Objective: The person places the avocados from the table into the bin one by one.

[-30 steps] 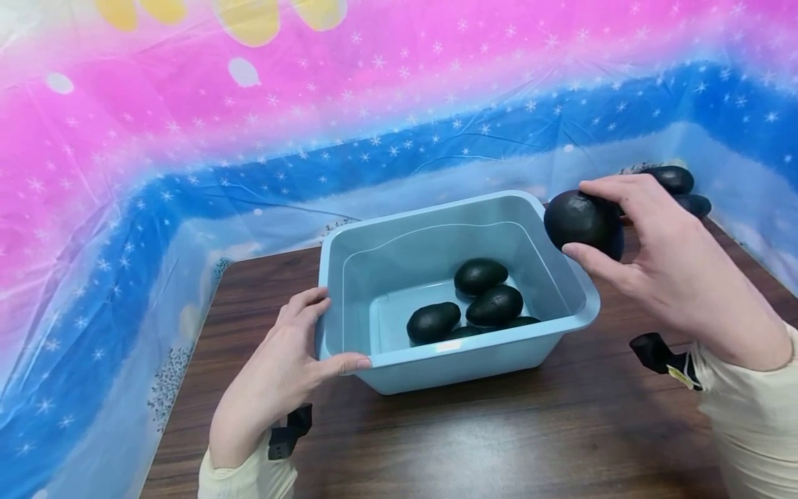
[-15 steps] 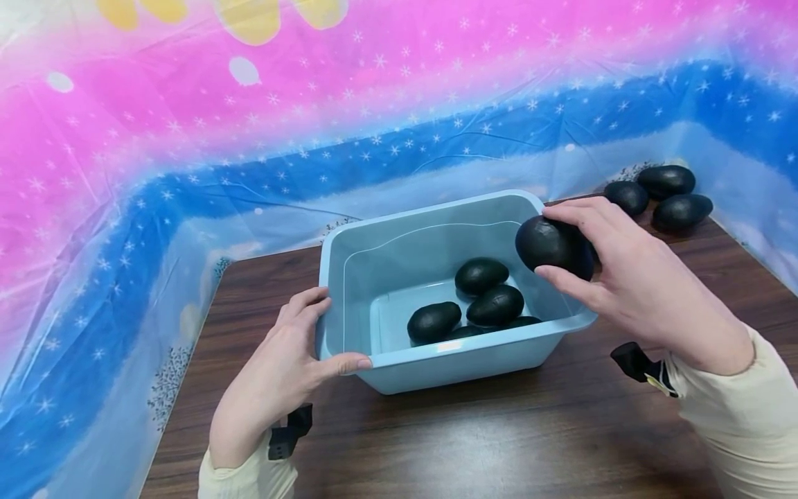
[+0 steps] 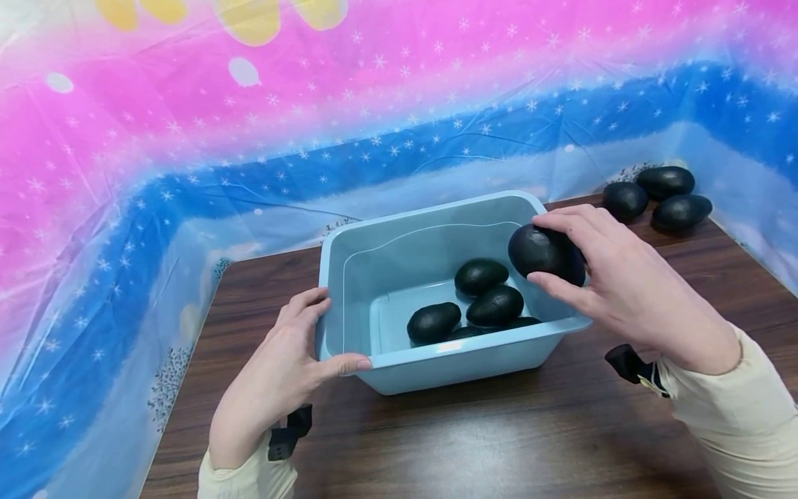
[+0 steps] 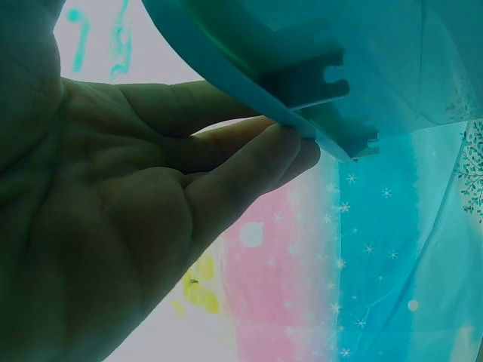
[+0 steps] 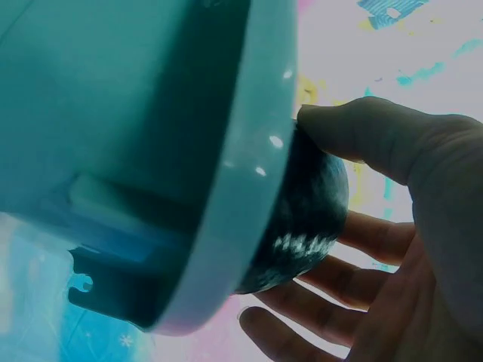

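My right hand (image 3: 642, 291) holds a dark avocado (image 3: 541, 253) between thumb and fingers, over the right end of a light blue plastic tub (image 3: 449, 364). In the right wrist view this avocado (image 5: 309, 219) shows partly behind the tub's rim (image 5: 253, 166). At the tub's left front corner, my left hand (image 3: 280, 378) grips the rim, thumb along the front and fingers at the left side. The left wrist view has those fingertips (image 4: 290, 147) against the rim's underside. Inside the tub lie several avocados (image 3: 433, 322), some partly hidden by the front wall.
Three more avocados (image 3: 679, 211) sit together at the back right of the dark wooden table (image 3: 474, 450). A pink and blue snowflake-patterned cloth (image 3: 374, 138) hangs behind and around the table. Both wrists carry small black cameras.
The right hand has brought its avocado leftward and slightly down, from beside the right rim to over the tub. The left hand and the tub have stayed put.
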{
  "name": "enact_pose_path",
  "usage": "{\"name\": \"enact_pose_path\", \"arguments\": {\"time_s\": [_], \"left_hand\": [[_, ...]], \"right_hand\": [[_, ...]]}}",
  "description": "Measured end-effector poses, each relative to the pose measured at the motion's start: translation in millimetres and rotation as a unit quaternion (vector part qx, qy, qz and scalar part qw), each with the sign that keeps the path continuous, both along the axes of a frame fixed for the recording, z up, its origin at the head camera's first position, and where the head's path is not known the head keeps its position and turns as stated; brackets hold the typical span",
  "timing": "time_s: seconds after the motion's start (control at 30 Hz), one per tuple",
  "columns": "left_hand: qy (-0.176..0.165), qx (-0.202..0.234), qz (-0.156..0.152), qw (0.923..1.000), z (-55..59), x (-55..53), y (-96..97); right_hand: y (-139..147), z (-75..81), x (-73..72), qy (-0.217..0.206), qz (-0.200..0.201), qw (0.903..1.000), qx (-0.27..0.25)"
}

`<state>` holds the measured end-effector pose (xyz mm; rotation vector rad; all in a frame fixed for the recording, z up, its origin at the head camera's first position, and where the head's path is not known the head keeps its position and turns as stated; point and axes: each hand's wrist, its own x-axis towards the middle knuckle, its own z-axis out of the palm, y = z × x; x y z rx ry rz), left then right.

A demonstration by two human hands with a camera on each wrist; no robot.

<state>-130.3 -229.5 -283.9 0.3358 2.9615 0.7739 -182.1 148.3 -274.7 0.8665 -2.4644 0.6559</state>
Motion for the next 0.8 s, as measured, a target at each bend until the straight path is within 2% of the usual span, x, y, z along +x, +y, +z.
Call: {"name": "enact_pose_path", "arguments": {"time_s": [0.3, 0.57, 0.8], "left_hand": [[-0.001, -0.001, 0.0, 1.0, 0.0, -0.3, -0.3], [-0.002, -0.004, -0.001, 1.0, 1.0, -0.4, -0.2], [-0.002, -0.005, 0.0, 1.0, 1.6, -0.1, 0.2]], "right_hand": [[-1.2, -1.1, -0.4, -0.016, -0.003, 0.9999, 0.004], [4.2, 3.4, -0.3, 0.02, 0.003, 0.9996, -0.02], [16.4, 6.6, 1.9, 0.025, -0.026, 0.999, -0.027]]}}
